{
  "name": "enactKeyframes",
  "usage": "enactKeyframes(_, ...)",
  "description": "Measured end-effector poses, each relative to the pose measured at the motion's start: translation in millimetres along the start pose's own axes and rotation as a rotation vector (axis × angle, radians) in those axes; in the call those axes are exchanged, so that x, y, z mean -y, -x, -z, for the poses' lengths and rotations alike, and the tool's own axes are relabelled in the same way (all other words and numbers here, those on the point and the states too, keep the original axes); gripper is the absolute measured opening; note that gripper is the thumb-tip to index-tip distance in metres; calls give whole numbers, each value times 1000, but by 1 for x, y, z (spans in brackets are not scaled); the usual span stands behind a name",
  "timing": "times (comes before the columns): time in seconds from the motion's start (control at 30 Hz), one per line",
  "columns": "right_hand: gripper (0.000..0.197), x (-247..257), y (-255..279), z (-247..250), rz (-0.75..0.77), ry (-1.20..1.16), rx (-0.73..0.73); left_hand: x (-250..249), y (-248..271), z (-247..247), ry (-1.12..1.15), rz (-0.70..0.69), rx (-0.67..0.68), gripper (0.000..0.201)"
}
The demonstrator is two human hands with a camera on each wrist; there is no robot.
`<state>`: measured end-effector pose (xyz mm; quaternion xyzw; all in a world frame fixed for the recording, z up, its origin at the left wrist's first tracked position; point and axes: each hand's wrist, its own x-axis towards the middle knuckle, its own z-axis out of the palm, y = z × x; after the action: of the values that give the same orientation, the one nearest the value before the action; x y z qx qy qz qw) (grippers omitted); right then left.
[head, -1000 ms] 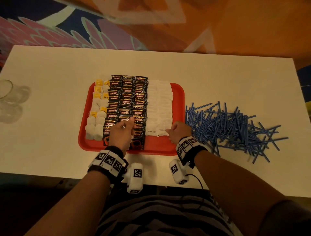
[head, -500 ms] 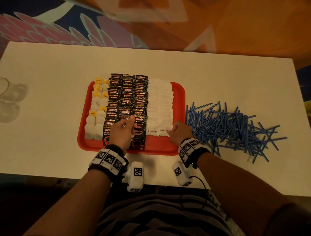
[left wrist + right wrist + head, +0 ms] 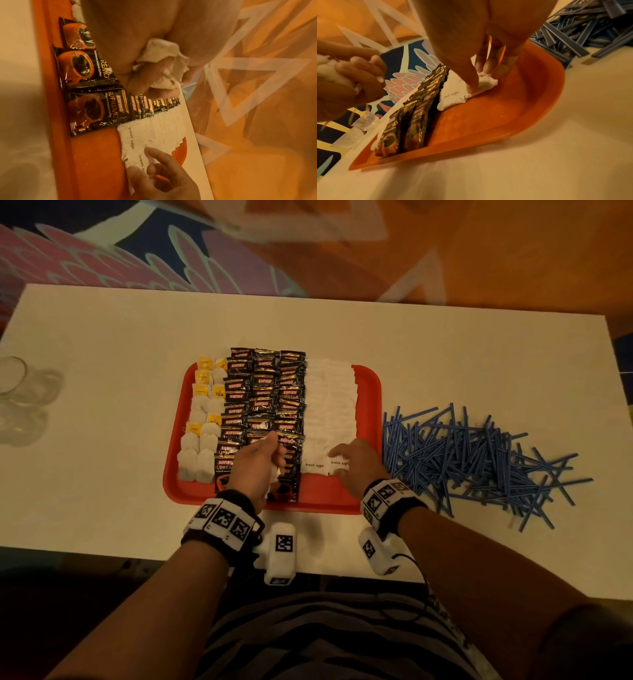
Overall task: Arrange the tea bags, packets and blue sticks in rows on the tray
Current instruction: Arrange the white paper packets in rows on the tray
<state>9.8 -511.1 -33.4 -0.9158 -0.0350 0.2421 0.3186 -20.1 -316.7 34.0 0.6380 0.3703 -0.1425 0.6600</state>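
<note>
Floor: I see a patterned carpet (image 3: 144,261) beyond the table's far edge, orange with navy and pink shapes.
Table: a white top (image 3: 445,354) carries everything.
Glasses: clear tumblers (image 3: 20,398) stand at my far left edge.
Tray: the red tray (image 3: 371,392) sits at the table's middle, close to the near edge.
Tea bags: two columns (image 3: 202,419) line the tray's left side.
Coffee packets: three columns of black packets (image 3: 265,392) fill the tray's middle.
Left hand: my left hand (image 3: 255,465) hovers over the near end of the black columns, its fingers curled round a bunch of white packets (image 3: 163,56).
Sugar packets: two white columns (image 3: 330,409) lie right of the black ones.
Right hand: my right hand (image 3: 358,465) rests on the nearest brown-sugar packet (image 3: 485,81), with fingertips (image 3: 471,88) pinching its edges.
Blue sticks: a loose heap (image 3: 472,453) lies on the table just right of the tray.
</note>
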Motion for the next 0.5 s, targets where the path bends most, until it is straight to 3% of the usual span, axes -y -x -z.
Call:
enactKeyframes(0.17, 25, 17, 6, 19, 22, -175, -75, -11, 7, -10, 174, 84, 110, 58)
enactKeyframes(0.3, 11, 48, 12, 42, 116, -372, -31, -21, 16, -23, 229, 74, 242, 66)
enactKeyframes(0.37, 8, 61, 13, 54, 127, -385, 12, -30, 24, -30, 190, 66, 301, 66)
enactKeyframes(0.5, 20, 71, 12, 77, 122, -261, 139, -47, 42, -45, 78, 10, 370, 65)
